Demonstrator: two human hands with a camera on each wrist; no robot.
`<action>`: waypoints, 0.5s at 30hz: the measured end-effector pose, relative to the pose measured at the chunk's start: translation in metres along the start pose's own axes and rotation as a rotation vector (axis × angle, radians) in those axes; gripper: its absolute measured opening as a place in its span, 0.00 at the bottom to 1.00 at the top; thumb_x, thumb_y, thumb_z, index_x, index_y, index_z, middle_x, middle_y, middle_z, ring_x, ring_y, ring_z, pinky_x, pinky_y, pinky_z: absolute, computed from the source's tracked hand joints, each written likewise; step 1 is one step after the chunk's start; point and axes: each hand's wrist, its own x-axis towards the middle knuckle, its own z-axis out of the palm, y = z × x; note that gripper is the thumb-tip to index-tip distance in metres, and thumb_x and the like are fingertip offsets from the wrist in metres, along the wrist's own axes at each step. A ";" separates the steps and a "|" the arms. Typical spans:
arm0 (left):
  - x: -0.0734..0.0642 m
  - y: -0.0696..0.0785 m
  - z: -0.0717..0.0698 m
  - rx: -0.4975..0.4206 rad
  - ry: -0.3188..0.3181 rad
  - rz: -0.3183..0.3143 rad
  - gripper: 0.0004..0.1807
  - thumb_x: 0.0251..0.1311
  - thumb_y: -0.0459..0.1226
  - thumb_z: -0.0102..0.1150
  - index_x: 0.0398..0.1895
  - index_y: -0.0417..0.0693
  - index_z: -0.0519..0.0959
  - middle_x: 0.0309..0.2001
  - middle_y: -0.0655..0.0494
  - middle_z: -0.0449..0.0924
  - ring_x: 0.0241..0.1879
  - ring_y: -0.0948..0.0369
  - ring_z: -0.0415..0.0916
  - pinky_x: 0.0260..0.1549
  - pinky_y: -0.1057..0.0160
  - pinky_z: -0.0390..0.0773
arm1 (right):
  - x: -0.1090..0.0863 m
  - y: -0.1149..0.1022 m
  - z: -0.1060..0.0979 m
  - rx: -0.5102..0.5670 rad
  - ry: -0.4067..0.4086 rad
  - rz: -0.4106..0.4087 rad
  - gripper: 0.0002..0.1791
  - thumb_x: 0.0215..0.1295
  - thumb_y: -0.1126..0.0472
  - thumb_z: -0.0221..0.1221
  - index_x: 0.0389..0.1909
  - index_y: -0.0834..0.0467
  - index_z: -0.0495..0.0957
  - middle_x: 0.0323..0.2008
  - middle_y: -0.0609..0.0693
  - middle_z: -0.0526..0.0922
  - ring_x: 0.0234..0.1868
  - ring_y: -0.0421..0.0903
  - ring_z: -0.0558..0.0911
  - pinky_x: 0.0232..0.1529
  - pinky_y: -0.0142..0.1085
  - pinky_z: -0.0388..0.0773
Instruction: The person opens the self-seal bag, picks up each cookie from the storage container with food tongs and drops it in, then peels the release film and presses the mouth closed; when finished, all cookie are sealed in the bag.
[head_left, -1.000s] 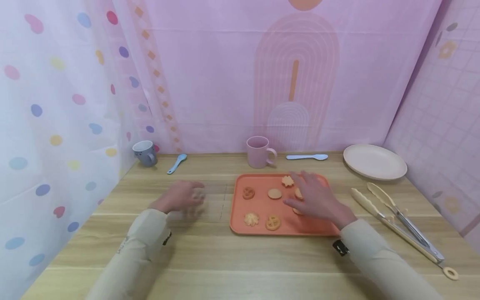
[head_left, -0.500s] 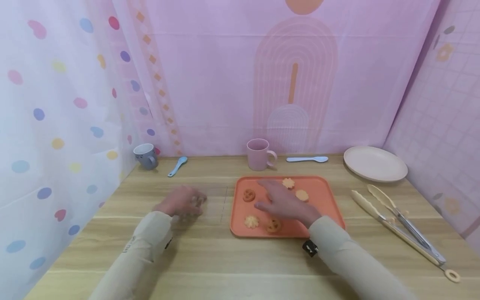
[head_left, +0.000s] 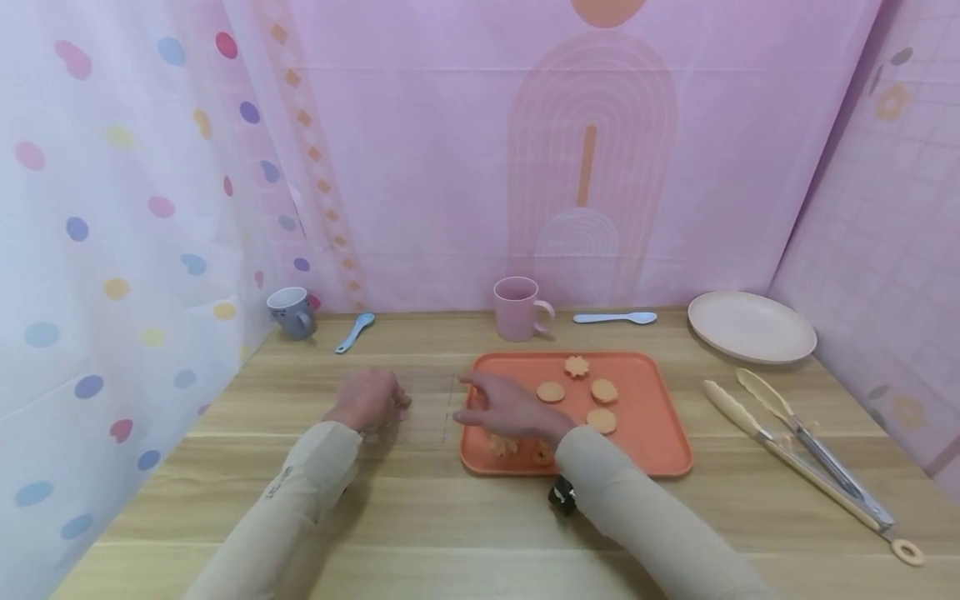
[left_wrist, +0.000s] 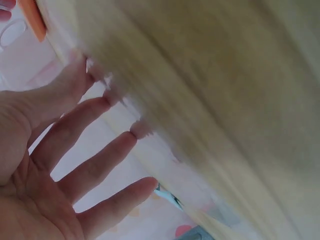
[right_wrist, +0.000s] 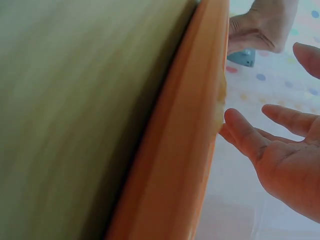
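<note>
A clear flat sheet [head_left: 431, 408] lies on the wooden table, hard to make out except for a faint dashed right edge. My left hand [head_left: 367, 400] is at its left part. In the left wrist view the left hand's fingers [left_wrist: 95, 170] are spread and fairly straight, their tips at the shiny clear surface. My right hand [head_left: 510, 407] hovers over the left side of an orange tray [head_left: 660, 446], thumb and fingers apart, holding nothing. Several cookies lie on the tray, among them a round one [head_left: 551, 392] and a flower-shaped one [head_left: 577, 367]; the hand hides others.
Behind the tray stands a pink mug [head_left: 516, 308], beside a pale blue spoon [head_left: 615, 317]. A grey-blue cup [head_left: 291, 312] and another blue spoon [head_left: 356, 333] are at back left. At right lie a cream plate [head_left: 752, 327] and tongs [head_left: 810, 462].
My right hand has swept left across the tray, uncovering cookies at its right. My left hand has stayed near the clear sheet, its fingers curling in slightly. The cookies appear unmoved.
</note>
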 end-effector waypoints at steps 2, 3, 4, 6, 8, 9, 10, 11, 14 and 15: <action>0.001 0.000 0.000 0.005 0.029 0.003 0.07 0.54 0.40 0.74 0.37 0.57 0.91 0.45 0.55 0.90 0.31 0.60 0.77 0.26 0.60 0.75 | 0.004 -0.001 0.003 0.002 0.003 -0.010 0.38 0.70 0.44 0.60 0.76 0.52 0.61 0.66 0.54 0.75 0.65 0.49 0.74 0.68 0.49 0.71; 0.001 0.000 0.001 0.002 0.048 0.011 0.07 0.53 0.39 0.74 0.36 0.57 0.91 0.45 0.55 0.90 0.31 0.60 0.78 0.25 0.61 0.74 | 0.005 -0.002 0.004 0.003 0.007 -0.016 0.38 0.69 0.44 0.60 0.75 0.53 0.62 0.63 0.55 0.77 0.62 0.48 0.75 0.67 0.48 0.72; 0.002 0.000 0.002 -0.001 0.061 0.016 0.07 0.52 0.38 0.73 0.36 0.58 0.91 0.45 0.55 0.90 0.32 0.60 0.79 0.24 0.62 0.73 | 0.006 -0.003 0.004 0.005 0.011 -0.020 0.37 0.69 0.45 0.60 0.75 0.53 0.62 0.59 0.55 0.79 0.57 0.47 0.76 0.63 0.46 0.73; 0.005 0.000 0.004 -0.005 0.074 0.015 0.08 0.51 0.37 0.73 0.35 0.59 0.91 0.44 0.55 0.90 0.33 0.59 0.80 0.23 0.62 0.72 | 0.007 -0.003 0.005 0.009 0.018 -0.023 0.37 0.69 0.46 0.60 0.75 0.54 0.63 0.52 0.55 0.80 0.50 0.47 0.76 0.58 0.45 0.75; 0.008 -0.001 0.005 -0.004 0.080 0.008 0.08 0.50 0.37 0.73 0.34 0.59 0.91 0.43 0.54 0.91 0.33 0.58 0.81 0.23 0.61 0.71 | 0.008 -0.003 0.005 0.020 0.024 -0.011 0.37 0.69 0.46 0.60 0.75 0.54 0.63 0.55 0.55 0.79 0.52 0.47 0.76 0.59 0.45 0.74; 0.009 -0.001 0.005 -0.003 0.080 0.005 0.07 0.49 0.36 0.73 0.32 0.58 0.91 0.40 0.54 0.91 0.32 0.58 0.80 0.22 0.61 0.71 | 0.008 -0.003 0.004 0.026 0.027 -0.008 0.37 0.70 0.46 0.60 0.75 0.54 0.63 0.56 0.56 0.79 0.53 0.48 0.76 0.60 0.46 0.74; 0.011 -0.001 0.004 0.001 0.074 -0.001 0.06 0.49 0.37 0.74 0.32 0.58 0.91 0.39 0.54 0.91 0.32 0.57 0.80 0.22 0.60 0.72 | 0.007 -0.004 0.004 0.033 0.030 -0.003 0.36 0.70 0.47 0.60 0.75 0.53 0.63 0.57 0.56 0.79 0.55 0.49 0.77 0.61 0.47 0.74; 0.011 -0.001 0.004 0.000 0.070 -0.005 0.05 0.49 0.38 0.74 0.30 0.58 0.90 0.38 0.54 0.90 0.31 0.57 0.80 0.22 0.59 0.72 | 0.008 -0.004 0.004 0.038 0.032 0.001 0.36 0.69 0.47 0.61 0.75 0.52 0.63 0.60 0.57 0.78 0.58 0.50 0.77 0.63 0.48 0.74; 0.012 -0.004 0.003 -0.013 0.080 -0.002 0.02 0.48 0.39 0.75 0.25 0.57 0.89 0.33 0.54 0.90 0.32 0.56 0.82 0.23 0.57 0.75 | 0.007 -0.005 0.003 0.050 0.041 -0.007 0.35 0.69 0.48 0.61 0.73 0.52 0.64 0.63 0.59 0.77 0.63 0.53 0.77 0.65 0.50 0.74; 0.011 -0.005 0.003 -0.029 0.085 0.001 0.02 0.48 0.39 0.75 0.24 0.56 0.89 0.33 0.54 0.90 0.32 0.55 0.82 0.24 0.56 0.76 | 0.007 -0.006 0.003 0.061 0.042 -0.008 0.34 0.69 0.49 0.61 0.73 0.53 0.65 0.64 0.60 0.77 0.64 0.54 0.77 0.66 0.50 0.74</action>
